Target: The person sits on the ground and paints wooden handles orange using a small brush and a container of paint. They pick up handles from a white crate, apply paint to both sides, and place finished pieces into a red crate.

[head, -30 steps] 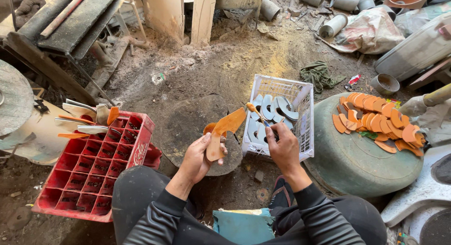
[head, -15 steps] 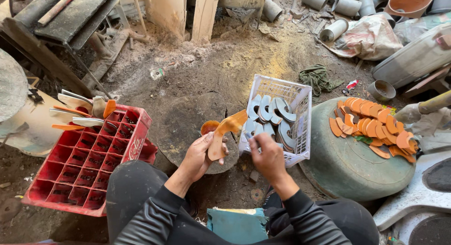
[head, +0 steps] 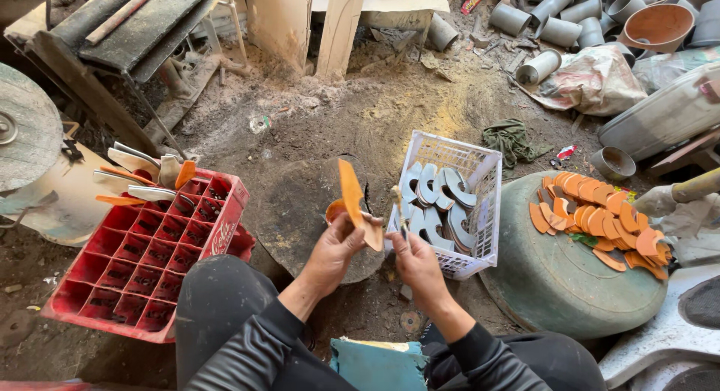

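**Head view: orange clay piece held edge-on between 2 hands**

Head camera, looking down at the seated person's lap and the dirt floor.

- The left hand (head: 334,248) has its fingers curled closed around the lower end of a curved orange clay piece (head: 352,198). The piece stands nearly upright, edge toward the camera, above a flat round stone slab (head: 300,211).
- The right hand (head: 416,260) is closed around a thin tool (head: 399,207); the tool's tip sits just beside the clay piece. Whether tip and piece touch cannot be told.
- A small orange cup (head: 335,209) shows behind the left hand, on the slab.
- A white plastic basket (head: 480,173) stands just beyond the right hand and holds grey curved pieces (head: 439,200).
- To the right, a green domed surface (head: 555,278) carries a cluster of orange curved pieces (head: 600,222).
- To the left, a red bottle crate (head: 135,263) lies beside the person's knee; pale and orange blades (head: 142,177) rest at its far corner.
- Grey clay pipes (head: 540,65) lie scattered at the top right.
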